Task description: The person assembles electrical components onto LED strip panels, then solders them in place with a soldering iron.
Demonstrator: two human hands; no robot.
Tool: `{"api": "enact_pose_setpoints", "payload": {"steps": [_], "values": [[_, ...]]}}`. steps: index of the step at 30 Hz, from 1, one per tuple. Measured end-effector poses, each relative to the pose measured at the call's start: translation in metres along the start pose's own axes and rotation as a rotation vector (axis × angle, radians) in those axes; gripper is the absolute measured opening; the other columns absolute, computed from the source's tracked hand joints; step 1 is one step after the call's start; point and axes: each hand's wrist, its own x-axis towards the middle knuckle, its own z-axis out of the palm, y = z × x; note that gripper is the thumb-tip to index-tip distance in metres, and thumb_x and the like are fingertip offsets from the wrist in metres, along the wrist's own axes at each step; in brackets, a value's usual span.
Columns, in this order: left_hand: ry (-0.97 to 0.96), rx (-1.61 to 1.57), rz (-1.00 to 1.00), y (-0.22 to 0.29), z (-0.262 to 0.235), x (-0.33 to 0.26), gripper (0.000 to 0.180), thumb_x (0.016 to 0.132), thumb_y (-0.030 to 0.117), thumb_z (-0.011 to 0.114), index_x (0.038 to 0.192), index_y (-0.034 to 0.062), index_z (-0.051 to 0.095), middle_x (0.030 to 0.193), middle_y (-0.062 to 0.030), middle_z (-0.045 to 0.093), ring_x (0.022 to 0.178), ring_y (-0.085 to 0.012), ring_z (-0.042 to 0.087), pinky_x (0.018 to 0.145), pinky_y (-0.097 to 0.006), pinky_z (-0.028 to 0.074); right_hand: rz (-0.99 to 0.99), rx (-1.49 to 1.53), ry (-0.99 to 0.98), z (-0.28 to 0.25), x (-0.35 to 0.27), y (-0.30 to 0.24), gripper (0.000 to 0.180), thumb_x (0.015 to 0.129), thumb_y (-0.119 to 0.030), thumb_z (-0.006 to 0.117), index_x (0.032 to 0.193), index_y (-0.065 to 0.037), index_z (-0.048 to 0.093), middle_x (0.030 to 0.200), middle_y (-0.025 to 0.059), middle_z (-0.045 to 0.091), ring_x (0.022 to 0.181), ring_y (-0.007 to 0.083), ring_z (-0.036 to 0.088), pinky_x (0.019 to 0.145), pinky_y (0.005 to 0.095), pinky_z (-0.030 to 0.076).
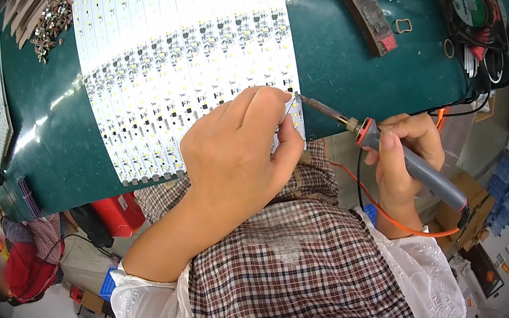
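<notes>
A wide white panel of LED circuit board strips (187, 63) lies on the green tabletop, dotted with rows of small black and yellow components. Over its near right part, my left hand (245, 137) is closed, thumb and forefinger pinched at the panel's right edge. What sits between those fingertips is too small to make out. My right hand (403, 163) grips a soldering iron (424, 173) by its grey handle. The iron's metal tip points up and left, meeting the panel's right edge close beside my left fingertips. An orange cord hangs below the handle.
On the green table (347, 73), a long dark bar (353, 3) lies right of the panel. Farther right stand a black fan (472, 8) and some cables. Loose small parts (53, 24) are heaped at the far left. Another person (27, 265) sits at the left.
</notes>
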Motion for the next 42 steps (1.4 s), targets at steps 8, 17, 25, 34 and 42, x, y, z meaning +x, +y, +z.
{"api": "enact_pose_setpoints", "payload": {"steps": [8, 17, 25, 34, 42], "values": [[0.014, 0.008, 0.014, 0.001, 0.001, 0.003, 0.017, 0.074, -0.003, 0.069, 0.084, 0.0038, 0.057, 0.087, -0.0081, 0.072, 0.067, -0.0222, 0.068, 0.056, -0.031, 0.051, 0.016, 0.019, 0.003, 0.002, 0.0, 0.002, 0.017, 0.088, -0.001, 0.07, 0.092, 0.001, 0.053, 0.082, 0.015, 0.067, 0.068, 0.013, 0.064, 0.06, 0.0256, 0.052], [0.128, 0.012, 0.1, -0.008, 0.011, 0.001, 0.02, 0.067, 0.004, 0.07, 0.084, 0.008, 0.059, 0.077, -0.0033, 0.062, 0.055, -0.0197, 0.058, 0.048, -0.031, 0.044, 0.023, -0.003, 0.01, 0.002, -0.001, 0.001, 0.017, 0.089, -0.001, 0.069, 0.092, 0.001, 0.052, 0.08, 0.0152, 0.066, 0.066, 0.0131, 0.064, 0.058, 0.0251, 0.053], [0.019, 0.005, 0.038, 0.0, 0.002, 0.003, 0.019, 0.072, -0.005, 0.07, 0.081, 0.0044, 0.057, 0.088, -0.0087, 0.071, 0.065, -0.0219, 0.066, 0.054, -0.031, 0.05, 0.027, 0.002, 0.016, 0.004, -0.001, 0.001, 0.017, 0.089, 0.0, 0.068, 0.092, 0.0, 0.052, 0.079, 0.0143, 0.066, 0.065, 0.0132, 0.064, 0.058, 0.0258, 0.053], [0.002, -0.027, -0.004, 0.003, -0.004, 0.003, 0.017, 0.073, -0.004, 0.069, 0.081, 0.0045, 0.057, 0.09, -0.0088, 0.071, 0.071, -0.023, 0.069, 0.059, -0.032, 0.052, -0.026, -0.076, 0.054, 0.006, 0.0, 0.002, 0.015, 0.092, -0.009, 0.063, 0.088, -0.002, 0.05, 0.073, 0.0101, 0.058, 0.052, 0.0095, 0.053, 0.044, 0.02, 0.045], [-0.018, -0.02, -0.072, -0.001, -0.011, -0.001, 0.017, 0.075, -0.003, 0.068, 0.082, 0.0045, 0.056, 0.093, -0.0109, 0.072, 0.077, -0.0251, 0.071, 0.064, -0.033, 0.054, 0.025, -0.015, -0.02, 0.003, -0.004, 0.001, 0.017, 0.087, 0.001, 0.069, 0.093, 0.0, 0.053, 0.082, 0.0142, 0.067, 0.07, 0.012, 0.06, 0.061, 0.0254, 0.048]]}}
